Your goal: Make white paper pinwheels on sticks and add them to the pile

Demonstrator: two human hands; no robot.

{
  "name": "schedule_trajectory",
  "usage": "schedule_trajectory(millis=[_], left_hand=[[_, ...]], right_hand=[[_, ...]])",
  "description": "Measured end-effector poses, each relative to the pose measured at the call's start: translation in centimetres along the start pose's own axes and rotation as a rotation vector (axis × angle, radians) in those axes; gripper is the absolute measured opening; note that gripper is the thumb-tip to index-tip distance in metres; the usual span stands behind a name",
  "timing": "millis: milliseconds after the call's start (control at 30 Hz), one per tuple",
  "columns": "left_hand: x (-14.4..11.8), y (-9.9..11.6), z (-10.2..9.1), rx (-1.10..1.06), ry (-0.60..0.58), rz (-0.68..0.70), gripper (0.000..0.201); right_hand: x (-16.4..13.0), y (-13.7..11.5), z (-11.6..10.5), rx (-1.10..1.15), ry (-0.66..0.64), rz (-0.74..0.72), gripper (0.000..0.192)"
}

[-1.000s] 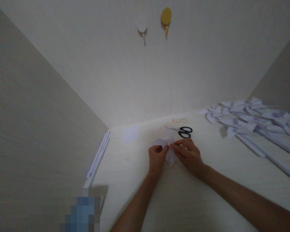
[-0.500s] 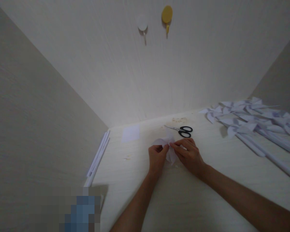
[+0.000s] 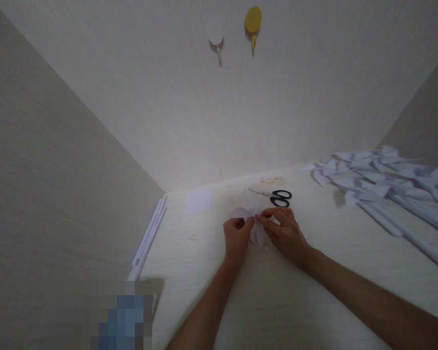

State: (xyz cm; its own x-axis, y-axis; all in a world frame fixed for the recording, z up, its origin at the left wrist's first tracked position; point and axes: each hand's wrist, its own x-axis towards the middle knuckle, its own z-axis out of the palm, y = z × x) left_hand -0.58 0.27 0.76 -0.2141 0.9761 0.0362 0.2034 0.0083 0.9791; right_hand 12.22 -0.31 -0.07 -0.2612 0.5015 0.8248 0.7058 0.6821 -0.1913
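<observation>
Between my two hands is a white paper pinwheel [image 3: 257, 235], its curled blades spreading out under my fingers. My left hand [image 3: 238, 235] pinches it from the left, thumb and forefinger close to its centre. From the right, my right hand [image 3: 282, 231] has its fingertips pressed together at the same centre; whether they grip a small piece there is too fine to make out. Just beyond my right hand lies a pair of black-handled scissors [image 3: 280, 198], blades pointing left. A square of white paper [image 3: 198, 201] lies flat to the left.
Several paper pinwheels on rolled sticks [image 3: 372, 190] are heaped at the right. Rolled paper sticks [image 3: 149, 233] lie along the left wall. Small scraps [image 3: 272, 181] sit near the back wall, which carries a yellow hook [image 3: 253, 20] and a white hook [image 3: 215, 35]. A blurred blue patch [image 3: 126, 321] is at lower left.
Both hands stay at the pinwheel's centre with only slight finger movement. The right fingertips have come a little closer to the left thumb. The whole view has shifted very slightly.
</observation>
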Motion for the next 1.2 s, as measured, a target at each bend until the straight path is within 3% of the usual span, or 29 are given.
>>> schedule_trajectory(millis=[267, 767, 1200], left_hand=[[-0.09, 0.24, 0.0, -0.036, -0.001, -0.009, 0.028], [-0.05, 0.44, -0.13, -0.109, 0.051, -0.023, 0.019], [0.18, 0.39, -0.17, -0.19, 0.07, -0.063, 0.016]], right_hand=[[0.02, -0.21, 0.09, 0.03, -0.061, 0.016, 0.022], [0.02, -0.57, 0.14, 0.113, -0.183, 0.024, 0.041], [0.12, -0.78, -0.07, 0.097, -0.229, 0.042, 0.042]])
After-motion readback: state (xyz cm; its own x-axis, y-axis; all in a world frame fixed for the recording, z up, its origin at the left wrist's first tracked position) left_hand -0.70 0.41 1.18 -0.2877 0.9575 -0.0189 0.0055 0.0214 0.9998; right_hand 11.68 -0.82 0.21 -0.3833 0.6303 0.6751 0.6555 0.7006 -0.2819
